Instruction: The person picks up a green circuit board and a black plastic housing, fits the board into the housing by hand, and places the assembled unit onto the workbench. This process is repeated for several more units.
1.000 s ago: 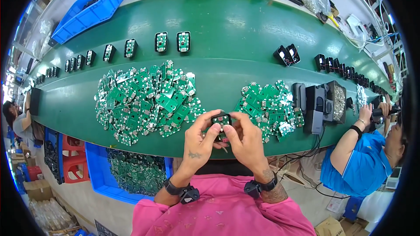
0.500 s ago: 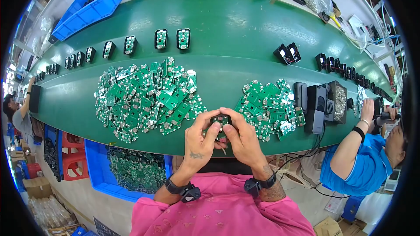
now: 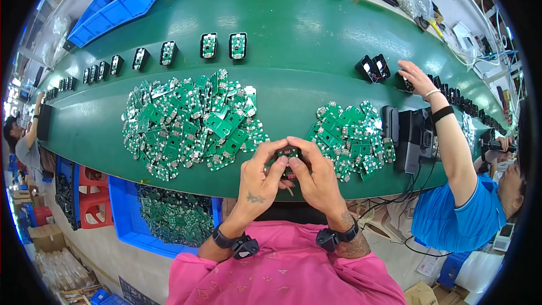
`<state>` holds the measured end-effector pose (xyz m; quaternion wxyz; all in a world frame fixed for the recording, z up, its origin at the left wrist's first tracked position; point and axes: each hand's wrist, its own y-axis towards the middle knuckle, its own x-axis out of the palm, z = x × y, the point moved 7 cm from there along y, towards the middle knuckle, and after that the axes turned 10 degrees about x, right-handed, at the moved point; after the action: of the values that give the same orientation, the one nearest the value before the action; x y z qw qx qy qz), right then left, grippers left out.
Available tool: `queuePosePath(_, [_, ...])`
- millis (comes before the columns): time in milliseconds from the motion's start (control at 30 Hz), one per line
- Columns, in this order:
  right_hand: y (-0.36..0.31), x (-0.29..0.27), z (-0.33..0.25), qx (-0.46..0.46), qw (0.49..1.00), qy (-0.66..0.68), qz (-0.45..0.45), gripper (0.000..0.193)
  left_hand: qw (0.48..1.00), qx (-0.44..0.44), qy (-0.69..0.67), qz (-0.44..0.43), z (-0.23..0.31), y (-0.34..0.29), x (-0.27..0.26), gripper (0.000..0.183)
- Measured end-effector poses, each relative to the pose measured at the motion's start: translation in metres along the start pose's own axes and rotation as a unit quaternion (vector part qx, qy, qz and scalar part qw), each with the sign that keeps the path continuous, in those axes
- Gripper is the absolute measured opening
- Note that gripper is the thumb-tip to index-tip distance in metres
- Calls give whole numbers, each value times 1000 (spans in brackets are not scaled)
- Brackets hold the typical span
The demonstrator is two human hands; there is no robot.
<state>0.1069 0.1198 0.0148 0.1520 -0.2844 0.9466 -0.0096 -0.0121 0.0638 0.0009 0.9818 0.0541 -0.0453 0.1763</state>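
My left hand (image 3: 257,183) and my right hand (image 3: 315,181) are both closed round a small black housing (image 3: 288,151) at the near edge of the bench. Both thumbs press down on its top, where part of a circuit board shows; fingers cover the rest. To the left of my hands spreads a large heap of green circuit boards (image 3: 180,127). Close by on the right lies a smaller heap of similar boards (image 3: 350,141). Beyond the large heap runs a row of black housings (image 3: 237,46) with green boards inside.
Two black housings (image 3: 372,69) stand at the right, and a co-worker's hand (image 3: 416,80) reaches to the line of housings beside them. Grey devices (image 3: 410,141) with cables sit right of the small heap. A blue bin (image 3: 121,11) stands back left; a blue crate (image 3: 125,214) sits below.
The co-worker on the right has stretched an arm across the bench to the housings. My hands stay in nearly the same place, thumbs closer together over the housing.
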Motion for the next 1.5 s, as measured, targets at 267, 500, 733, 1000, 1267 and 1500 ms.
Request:
queuePosePath(267, [34,8,-9,37,998,-27,-50,37,997,24,68,23,3,15,-19,39])
queuePosePath(500, [176,-21,-13,63,998,-20,25,30,966,136,209,73,-7,-12,-21,28])
queuePosePath(733, [193,3,-34,66,978,178,-86,40,971,127,191,70,-22,-24,-17,19])
queuePosePath(1000, [85,-20,-72,-155,967,-199,30,56,980,84,169,66,-20,-20,-20,15])
queuePosePath(1267, [90,-37,-60,-175,851,-482,113,56,971,137,188,62,-19,-17,-15,8])
queuePosePath(1500, [109,-43,-54,-149,884,-429,114,58,966,148,207,51,-13,-18,-16,6])
